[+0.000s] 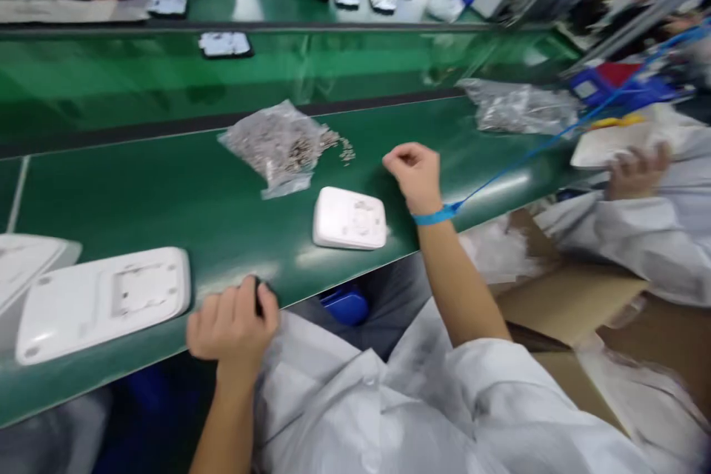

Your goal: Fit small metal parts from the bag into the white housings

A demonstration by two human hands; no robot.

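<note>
The small case [349, 218] is lying on the bench [138, 192], near the front edge, between the two hands and touching neither. The left hand [233, 318] is gripping a black object [259, 298], fingers wrapped fully round it; the fist is hiding most of its form. The right hand [414, 174] is hanging beside the small case, fingers curled, thumb meeting forefinger; whether it is pinching anything cannot be told. The small case is appearing light, stiff and smooth, probably plastic, and liable to be sliding on the glossy top; its opposite side walls are offering the soundest hold. Beyond it a soft, thin bag [261, 137] is lying with tiny parts [332, 138] at its mouth, each calling for a fingertip pinch.
</note>
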